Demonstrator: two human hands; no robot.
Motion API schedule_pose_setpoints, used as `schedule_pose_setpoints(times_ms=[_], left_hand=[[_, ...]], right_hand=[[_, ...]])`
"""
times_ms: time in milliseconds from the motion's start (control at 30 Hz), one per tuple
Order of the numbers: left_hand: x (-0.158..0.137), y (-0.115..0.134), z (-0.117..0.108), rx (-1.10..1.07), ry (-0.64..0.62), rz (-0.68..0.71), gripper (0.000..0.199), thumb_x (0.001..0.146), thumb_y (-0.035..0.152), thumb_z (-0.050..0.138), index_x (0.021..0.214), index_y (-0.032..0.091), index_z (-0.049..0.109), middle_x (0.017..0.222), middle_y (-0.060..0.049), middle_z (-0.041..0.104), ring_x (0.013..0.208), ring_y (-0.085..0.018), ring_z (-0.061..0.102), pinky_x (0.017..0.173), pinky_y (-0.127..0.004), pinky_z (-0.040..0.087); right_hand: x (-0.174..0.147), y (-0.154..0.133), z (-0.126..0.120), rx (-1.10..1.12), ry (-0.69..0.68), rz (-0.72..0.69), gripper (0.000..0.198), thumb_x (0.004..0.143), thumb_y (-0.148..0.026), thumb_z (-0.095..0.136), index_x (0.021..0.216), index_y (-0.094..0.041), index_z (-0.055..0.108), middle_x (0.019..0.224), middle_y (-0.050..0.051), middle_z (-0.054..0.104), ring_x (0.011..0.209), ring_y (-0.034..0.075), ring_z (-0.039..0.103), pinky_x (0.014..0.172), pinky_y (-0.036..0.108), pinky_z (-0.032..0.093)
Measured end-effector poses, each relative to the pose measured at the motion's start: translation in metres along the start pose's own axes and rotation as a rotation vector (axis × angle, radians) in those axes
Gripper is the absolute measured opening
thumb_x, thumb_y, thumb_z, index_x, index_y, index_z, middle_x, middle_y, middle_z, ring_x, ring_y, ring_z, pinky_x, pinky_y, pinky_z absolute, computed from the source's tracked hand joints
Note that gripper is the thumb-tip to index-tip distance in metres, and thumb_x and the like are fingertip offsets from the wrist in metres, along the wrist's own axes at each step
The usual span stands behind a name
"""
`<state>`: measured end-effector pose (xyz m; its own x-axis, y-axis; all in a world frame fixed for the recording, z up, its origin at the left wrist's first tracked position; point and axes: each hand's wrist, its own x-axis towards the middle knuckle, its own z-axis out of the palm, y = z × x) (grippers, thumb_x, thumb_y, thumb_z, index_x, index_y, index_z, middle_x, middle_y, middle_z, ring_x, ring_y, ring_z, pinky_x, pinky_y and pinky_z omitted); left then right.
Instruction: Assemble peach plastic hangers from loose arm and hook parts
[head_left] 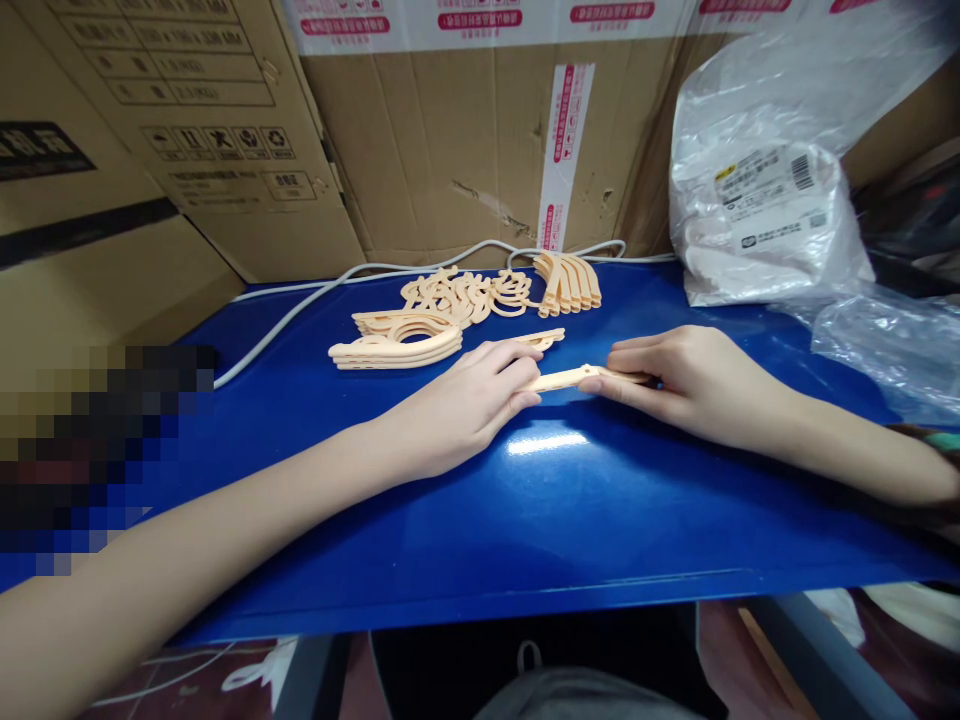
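Observation:
Both my hands grip a slim beige plastic folding hanger just above the blue table. My left hand pinches its left end between thumb and fingers. My right hand is closed on the other end, its thumb by a small round joint; the fingers partly hide that end. Just behind my left fingers lies another beige hanger piece, partly covered. A stack of beige hangers sits to the left. Further back are a tangled pile of curly beige hooks and a row of curved beige arms.
The blue table has its edge close to me. Cardboard boxes wall off the back and left. A white cable runs along the rear. Clear plastic bags stand and lie at the right. A blurred-out patch covers the far left.

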<state>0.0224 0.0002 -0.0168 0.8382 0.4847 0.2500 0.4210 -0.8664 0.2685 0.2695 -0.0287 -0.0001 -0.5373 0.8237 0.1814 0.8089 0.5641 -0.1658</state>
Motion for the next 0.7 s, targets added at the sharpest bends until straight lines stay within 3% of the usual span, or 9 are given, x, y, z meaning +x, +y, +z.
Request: schedule_pose_setpoints(times_ms=[700], left_hand=[[-0.0014,-0.0006,0.0005,-0.001,-0.002,-0.012,0.029,0.104,0.030,0.031,0.117,0.016,0.052,0.136,-0.011,0.050,0.130,-0.021,0.042,0.111,-0.038,0.034]], right_hand=[[0.0014,0.0056,0.0013,0.051,-0.049,-0.027,0.049,0.097,-0.052,0.036,0.060,-0.020,0.040,0.056,-0.001,0.044,0.050,0.011,0.039,0.054,0.029,0.024]])
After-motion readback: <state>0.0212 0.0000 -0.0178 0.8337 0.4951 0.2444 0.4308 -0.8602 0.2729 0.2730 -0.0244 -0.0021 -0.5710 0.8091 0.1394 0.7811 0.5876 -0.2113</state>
